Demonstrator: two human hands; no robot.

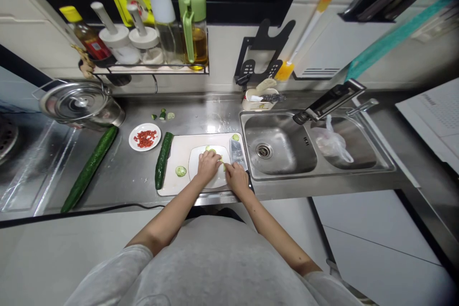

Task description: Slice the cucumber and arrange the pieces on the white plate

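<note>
A white plate lies on a pale cutting board, with cucumber slices along its far edge. Over the plate, my left hand has its fingers bent and closed at the slices. My right hand pinches a cucumber slice at the plate's right side, its fingertips close to the left hand's. Under and beside my right wrist rests a cleaver with a black handle. A cut cucumber lies along the board's left edge. One loose slice sits left of the plate, another at the far right corner.
Left of the board are a small plate of chopped red pieces, a long cucumber and a lidded steel pot. Cucumber ends lie behind. A double sink adjoins on the right. A condiment rack hangs above.
</note>
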